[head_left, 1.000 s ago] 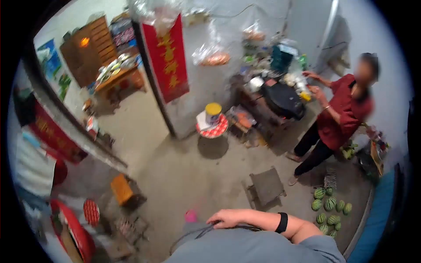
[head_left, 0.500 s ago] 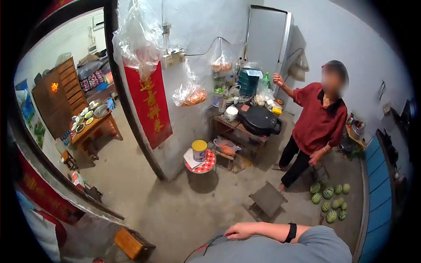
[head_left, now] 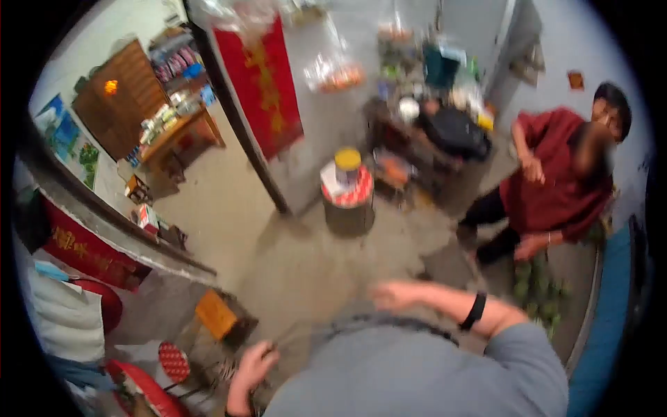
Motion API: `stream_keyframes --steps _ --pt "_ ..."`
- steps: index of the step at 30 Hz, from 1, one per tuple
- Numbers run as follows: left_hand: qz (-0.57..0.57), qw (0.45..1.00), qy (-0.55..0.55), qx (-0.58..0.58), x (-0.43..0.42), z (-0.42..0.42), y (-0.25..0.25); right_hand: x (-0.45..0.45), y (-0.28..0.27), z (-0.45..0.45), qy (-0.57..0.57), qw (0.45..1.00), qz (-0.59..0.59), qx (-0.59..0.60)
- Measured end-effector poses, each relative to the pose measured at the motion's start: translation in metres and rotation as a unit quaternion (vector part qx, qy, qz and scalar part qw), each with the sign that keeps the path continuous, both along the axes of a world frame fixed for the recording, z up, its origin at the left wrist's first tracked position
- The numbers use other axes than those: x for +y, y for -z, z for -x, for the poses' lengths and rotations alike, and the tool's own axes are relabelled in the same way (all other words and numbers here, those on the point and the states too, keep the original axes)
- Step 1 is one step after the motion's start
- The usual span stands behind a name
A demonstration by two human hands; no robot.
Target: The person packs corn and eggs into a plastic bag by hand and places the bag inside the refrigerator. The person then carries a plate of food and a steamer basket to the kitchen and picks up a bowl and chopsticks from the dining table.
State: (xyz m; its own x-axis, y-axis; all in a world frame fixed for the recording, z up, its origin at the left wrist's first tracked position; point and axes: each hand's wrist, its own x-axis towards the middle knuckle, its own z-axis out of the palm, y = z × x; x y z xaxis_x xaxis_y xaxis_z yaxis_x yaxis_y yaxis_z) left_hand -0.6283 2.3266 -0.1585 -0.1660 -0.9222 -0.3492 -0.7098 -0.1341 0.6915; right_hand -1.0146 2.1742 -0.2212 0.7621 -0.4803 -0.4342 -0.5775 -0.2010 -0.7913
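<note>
My right hand (head_left: 394, 295) reaches across the front of my grey shirt (head_left: 410, 368), blurred, its fingers loosely stretched out and nothing visible in them. A black band (head_left: 474, 311) sits on that forearm. At lower left my left hand (head_left: 258, 361) hangs beside my body, its fingers loosely apart with no object showing. The wooden stool (head_left: 217, 315) is the nearest thing to it. Ahead of my right hand stands a round stool (head_left: 349, 198) with a red checked top, carrying a tin with a yellow lid (head_left: 347, 160).
A person in a dark red shirt (head_left: 556, 187) stands at right, near green striped melons (head_left: 538, 292) and a low stool (head_left: 451, 267). A black electric pan (head_left: 455, 132) rests on the cluttered table (head_left: 396, 135). At left a doorway opens onto another room with a wooden table (head_left: 184, 135).
The view has swung down and left, bringing my left hand into sight. My right hand has lifted slightly off my shirt. The other person's raised arm has come down.
</note>
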Motion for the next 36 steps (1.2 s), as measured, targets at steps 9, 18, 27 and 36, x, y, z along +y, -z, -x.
stream_keyframes --steps 9,18,27,36 --pt "-0.09 0.951 0.239 0.174 -0.142 0.212 -0.056 -0.007 -0.12 0.065 -0.016 0.961 -0.216 -0.17" --pt "0.079 0.845 0.506 0.156 -0.148 0.246 -0.026 0.136 -0.07 0.152 0.088 0.886 -0.455 -0.004" --pt "-0.156 0.901 0.377 0.148 -0.178 0.128 0.013 0.304 0.032 0.092 0.329 0.805 -0.492 -0.038" --pt "-0.2 0.941 0.138 0.236 -0.173 0.047 0.045 0.259 0.029 0.023 0.475 0.868 0.101 0.108"
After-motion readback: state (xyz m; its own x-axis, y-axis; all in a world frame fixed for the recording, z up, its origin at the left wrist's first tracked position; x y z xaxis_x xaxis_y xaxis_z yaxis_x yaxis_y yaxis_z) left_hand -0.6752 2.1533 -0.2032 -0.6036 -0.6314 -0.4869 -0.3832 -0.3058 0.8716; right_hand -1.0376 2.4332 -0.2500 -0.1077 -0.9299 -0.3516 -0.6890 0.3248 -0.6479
